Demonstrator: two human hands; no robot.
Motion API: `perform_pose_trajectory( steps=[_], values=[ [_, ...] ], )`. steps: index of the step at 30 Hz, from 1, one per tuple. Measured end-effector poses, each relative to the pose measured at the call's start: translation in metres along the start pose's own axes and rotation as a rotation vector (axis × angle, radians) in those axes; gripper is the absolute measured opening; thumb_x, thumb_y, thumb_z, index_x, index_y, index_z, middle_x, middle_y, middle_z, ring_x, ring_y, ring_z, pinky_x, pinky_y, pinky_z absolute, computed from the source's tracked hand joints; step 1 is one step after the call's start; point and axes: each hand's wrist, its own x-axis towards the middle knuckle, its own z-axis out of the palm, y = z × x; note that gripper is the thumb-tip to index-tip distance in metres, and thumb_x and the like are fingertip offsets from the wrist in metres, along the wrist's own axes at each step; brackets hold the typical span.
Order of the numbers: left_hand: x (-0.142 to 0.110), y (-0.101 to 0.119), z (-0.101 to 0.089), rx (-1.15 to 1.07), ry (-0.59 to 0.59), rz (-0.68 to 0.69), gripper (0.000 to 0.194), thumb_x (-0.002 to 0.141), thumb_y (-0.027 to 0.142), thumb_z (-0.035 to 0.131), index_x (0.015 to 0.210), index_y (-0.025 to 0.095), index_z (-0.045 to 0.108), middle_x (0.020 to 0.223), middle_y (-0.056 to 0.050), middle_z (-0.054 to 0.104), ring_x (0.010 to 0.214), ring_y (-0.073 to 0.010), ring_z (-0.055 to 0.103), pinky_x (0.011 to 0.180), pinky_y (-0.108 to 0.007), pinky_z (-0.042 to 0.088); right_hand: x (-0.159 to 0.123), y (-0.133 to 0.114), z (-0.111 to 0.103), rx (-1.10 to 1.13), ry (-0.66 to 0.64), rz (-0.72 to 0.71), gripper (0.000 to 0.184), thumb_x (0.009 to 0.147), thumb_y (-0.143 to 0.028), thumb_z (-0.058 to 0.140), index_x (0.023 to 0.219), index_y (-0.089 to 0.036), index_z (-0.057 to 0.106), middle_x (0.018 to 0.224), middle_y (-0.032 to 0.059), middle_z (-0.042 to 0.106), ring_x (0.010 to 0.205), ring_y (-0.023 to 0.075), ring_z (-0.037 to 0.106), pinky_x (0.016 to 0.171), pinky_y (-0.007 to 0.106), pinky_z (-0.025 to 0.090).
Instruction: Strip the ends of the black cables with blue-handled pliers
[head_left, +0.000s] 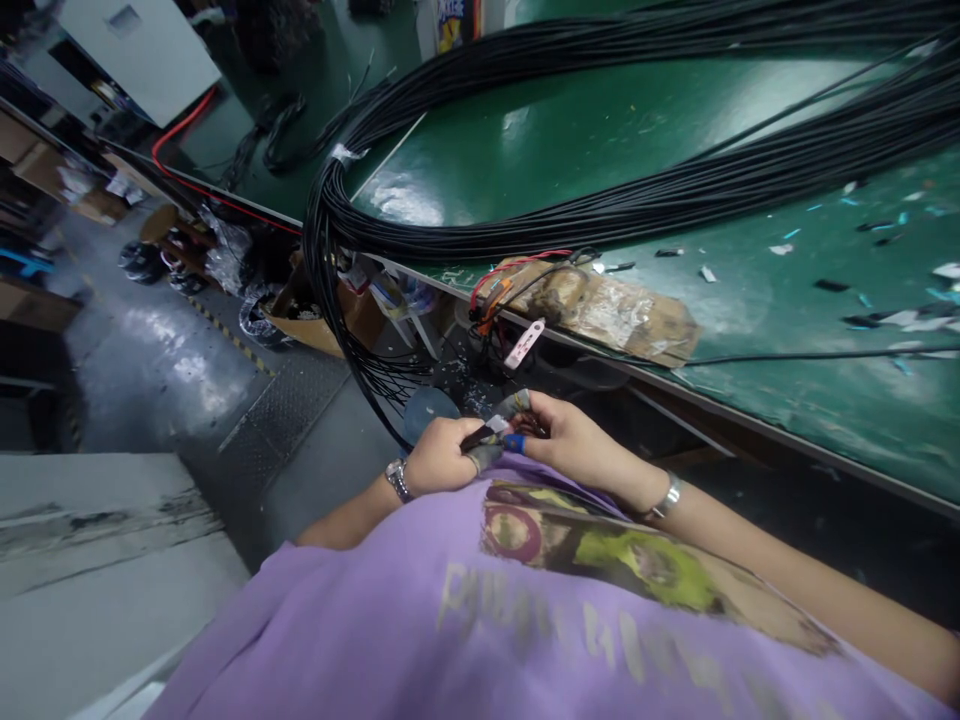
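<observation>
In front of the purple shirt point(360, 600), my left hand point(441, 455), with a metal watch point(397, 480) at its wrist, is closed on a short dark length that looks like the end of a black cable. My right hand point(581, 445), wearing a silver bracelet point(666, 495), curls its fingers close against the left fingertips. Grey wraps and one blue wrap point(514, 443) cover some fingertips. Thin brownish strands show by the right fingers, too small to name. A bundle of black cables point(330, 290) hangs off the table corner toward my left hand.
A large coil of black cable point(525, 235) lies on the green table point(600, 140). Near its edge sit a taped brown pad point(622, 315), red and black wires and a white-pink strip point(525, 344). Cable scraps point(885, 318) litter the right side. A cardboard box point(315, 320) stands below.
</observation>
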Motion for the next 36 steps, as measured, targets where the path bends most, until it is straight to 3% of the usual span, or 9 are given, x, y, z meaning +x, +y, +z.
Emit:
perform_pose_trajectory(
  steps=[3, 6, 9, 13, 17, 20, 28, 34, 36],
  values=[
    [0.001, 0.000, 0.001, -0.205, -0.023, -0.088, 0.019, 0.071, 0.031, 0.063, 0.067, 0.013, 0.055, 0.056, 0.004, 0.052, 0.051, -0.0069, 0.043, 0.050, -0.019, 0.034, -0.004, -0.003, -0.002, -0.301, 0.025, -0.306, 0.028, 0.064, -0.004, 0.044, 0.085, -0.019, 0.055, 0.077, 0.0023, 0.062, 0.071, 0.0157, 0.055, 0.065, 0.029, 0.046],
    [0.005, 0.002, -0.001, -0.409, -0.062, -0.255, 0.028, 0.067, 0.038, 0.066, 0.062, 0.015, 0.050, 0.047, 0.005, 0.048, 0.037, -0.0050, 0.037, 0.038, -0.018, 0.028, -0.007, -0.008, -0.006, -0.572, 0.003, -0.640, 0.036, 0.062, 0.002, 0.041, 0.087, -0.019, 0.056, 0.081, 0.0048, 0.065, 0.069, 0.0162, 0.052, 0.063, 0.028, 0.043],
    [0.010, 0.003, -0.007, -0.599, 0.045, -0.316, 0.038, 0.062, 0.045, 0.069, 0.057, 0.016, 0.046, 0.041, 0.007, 0.043, 0.030, -0.0030, 0.030, 0.031, -0.018, 0.018, -0.011, -0.010, -0.008, -0.668, -0.030, -0.771, 0.035, 0.067, 0.003, 0.039, 0.089, -0.019, 0.055, 0.086, 0.0062, 0.068, 0.065, 0.0150, 0.050, 0.059, 0.026, 0.042],
    [0.013, 0.004, -0.019, -0.742, 0.197, -0.283, 0.042, 0.058, 0.050, 0.072, 0.057, 0.016, 0.047, 0.037, 0.008, 0.039, 0.028, -0.0026, 0.027, 0.030, -0.018, 0.015, -0.013, -0.005, -0.009, -0.576, 0.005, -0.592, 0.018, 0.075, -0.006, 0.044, 0.078, -0.019, 0.056, 0.068, 0.0039, 0.063, 0.060, 0.0143, 0.052, 0.055, 0.025, 0.042],
    [0.010, 0.006, -0.019, -0.741, 0.166, -0.262, 0.044, 0.057, 0.052, 0.073, 0.061, 0.015, 0.050, 0.041, 0.006, 0.046, 0.028, -0.0030, 0.032, 0.031, -0.018, 0.017, -0.005, -0.003, -0.009, -0.283, 0.195, -0.238, 0.011, 0.082, -0.025, 0.049, 0.077, -0.019, 0.057, 0.067, 0.0020, 0.063, 0.058, 0.0138, 0.055, 0.055, 0.024, 0.046],
    [0.008, 0.005, -0.012, -0.706, 0.122, -0.269, 0.043, 0.060, 0.051, 0.072, 0.060, 0.015, 0.049, 0.043, 0.005, 0.048, 0.029, -0.0030, 0.035, 0.031, -0.017, 0.019, 0.004, -0.007, -0.008, -0.135, 0.241, -0.098, 0.018, 0.081, -0.035, 0.051, 0.079, -0.019, 0.059, 0.075, 0.0034, 0.066, 0.067, 0.0164, 0.058, 0.063, 0.028, 0.049],
    [0.007, 0.004, -0.003, -0.633, 0.058, -0.265, 0.039, 0.063, 0.046, 0.072, 0.060, 0.014, 0.050, 0.047, 0.004, 0.053, 0.033, -0.0044, 0.045, 0.033, -0.015, 0.027, 0.013, -0.015, 0.000, -0.049, 0.120, 0.005, 0.031, 0.076, -0.049, 0.055, 0.072, -0.018, 0.056, 0.066, 0.0009, 0.059, 0.061, 0.0144, 0.051, 0.062, 0.028, 0.047],
    [0.012, -0.008, -0.006, -0.883, -0.293, -0.362, 0.052, 0.053, 0.059, 0.074, 0.060, 0.012, 0.052, 0.049, -0.005, 0.061, 0.037, -0.0131, 0.055, 0.037, -0.022, 0.041, 0.012, -0.013, 0.000, 0.022, 0.081, -0.022, 0.035, 0.075, -0.053, 0.058, 0.073, -0.018, 0.057, 0.068, 0.0011, 0.057, 0.063, 0.0145, 0.050, 0.062, 0.028, 0.046],
    [0.014, -0.011, -0.006, -0.929, -0.352, -0.377, 0.055, 0.049, 0.060, 0.075, 0.061, 0.012, 0.052, 0.046, -0.005, 0.059, 0.035, -0.0137, 0.054, 0.036, -0.023, 0.042, 0.011, -0.013, 0.001, 0.064, 0.072, -0.009, 0.036, 0.073, -0.055, 0.060, 0.073, -0.018, 0.057, 0.069, 0.0013, 0.058, 0.064, 0.0147, 0.051, 0.064, 0.029, 0.046]
  ],
)
